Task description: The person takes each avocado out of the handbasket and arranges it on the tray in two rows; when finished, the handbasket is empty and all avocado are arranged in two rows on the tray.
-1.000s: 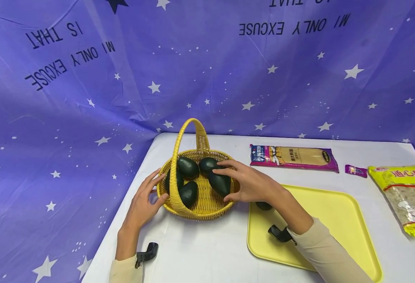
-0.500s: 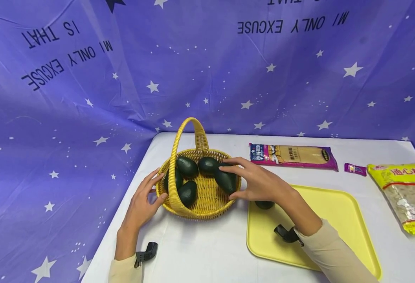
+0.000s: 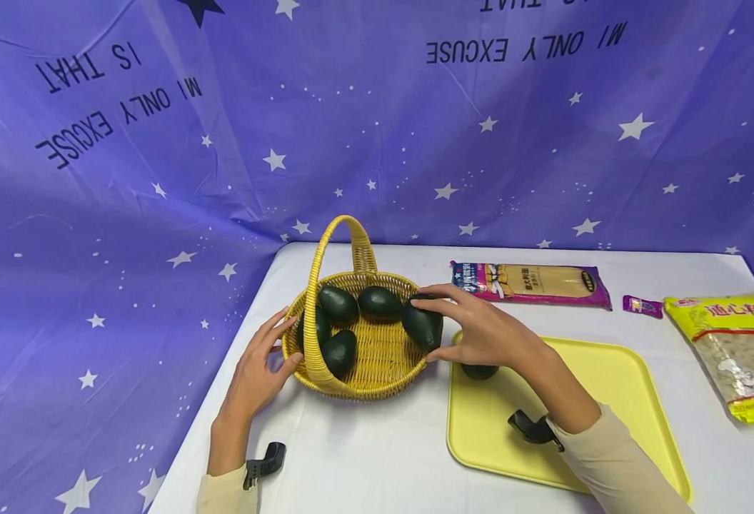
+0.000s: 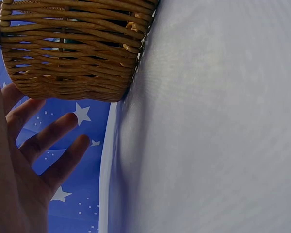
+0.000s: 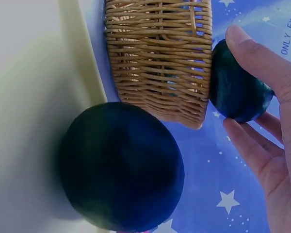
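My right hand (image 3: 486,328) pinches a dark green avocado (image 3: 423,325) between thumb and fingers, at the right rim of a yellow wicker basket (image 3: 377,390). The right wrist view shows this avocado (image 5: 237,85) level with the top of the basket's side. Several more avocados, one of them at the back (image 3: 380,303), lie inside the basket. My left hand (image 3: 255,378) touches the basket's left rim, thumb at the front and fingers spread. In the left wrist view, its fingers (image 4: 51,136) look fairly straight beside the woven wall.
Right of the basket is a yellow tray (image 3: 582,400) with another avocado (image 3: 479,371), partly hidden by my right hand. Behind the tray lies a pack of noodles (image 3: 538,281). Farther right are a small purple packet (image 3: 642,306) and a yellow-topped food bag (image 3: 737,357).
My right hand has moved right with its avocado, from inside the basket to the right rim. My left hand has stayed on the left rim.
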The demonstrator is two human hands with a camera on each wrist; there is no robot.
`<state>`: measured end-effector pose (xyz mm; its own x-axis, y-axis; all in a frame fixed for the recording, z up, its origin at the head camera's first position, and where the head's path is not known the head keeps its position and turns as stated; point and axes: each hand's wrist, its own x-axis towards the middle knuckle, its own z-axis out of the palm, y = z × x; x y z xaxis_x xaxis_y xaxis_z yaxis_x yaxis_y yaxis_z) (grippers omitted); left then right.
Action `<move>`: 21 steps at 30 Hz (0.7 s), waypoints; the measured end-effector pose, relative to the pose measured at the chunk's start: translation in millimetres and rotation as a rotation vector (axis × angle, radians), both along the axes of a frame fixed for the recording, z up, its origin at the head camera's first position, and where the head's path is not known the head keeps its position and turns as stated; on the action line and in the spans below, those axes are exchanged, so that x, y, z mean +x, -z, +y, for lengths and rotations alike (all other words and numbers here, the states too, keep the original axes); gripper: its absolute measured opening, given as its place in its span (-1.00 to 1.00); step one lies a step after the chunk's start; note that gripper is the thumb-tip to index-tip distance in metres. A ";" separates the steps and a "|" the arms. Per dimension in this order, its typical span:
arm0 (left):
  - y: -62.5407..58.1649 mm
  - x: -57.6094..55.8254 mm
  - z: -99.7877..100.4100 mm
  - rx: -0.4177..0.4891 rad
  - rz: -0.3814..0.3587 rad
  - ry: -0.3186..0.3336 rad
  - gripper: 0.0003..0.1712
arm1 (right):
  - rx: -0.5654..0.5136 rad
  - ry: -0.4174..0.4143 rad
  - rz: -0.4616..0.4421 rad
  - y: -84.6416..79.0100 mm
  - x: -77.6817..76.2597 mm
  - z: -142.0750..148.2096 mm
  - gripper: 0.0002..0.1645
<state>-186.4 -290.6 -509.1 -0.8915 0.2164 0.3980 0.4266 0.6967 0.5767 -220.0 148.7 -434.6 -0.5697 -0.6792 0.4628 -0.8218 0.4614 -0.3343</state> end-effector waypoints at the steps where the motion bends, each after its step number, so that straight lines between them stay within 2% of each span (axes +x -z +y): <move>1: 0.1 0.0 0.2 -0.001 0.007 0.001 -0.25 | 0.000 0.003 0.001 0.2 0.6 1.2 0.08; 12: 3.1 1.7 1.4 0.001 0.013 -0.010 -0.25 | 0.013 0.066 -0.029 -1.3 8.8 14.3 0.12; 21: 0.1 1.4 2.3 -0.010 0.012 -0.012 -0.25 | 0.000 0.114 -0.029 0.6 15.3 25.7 0.10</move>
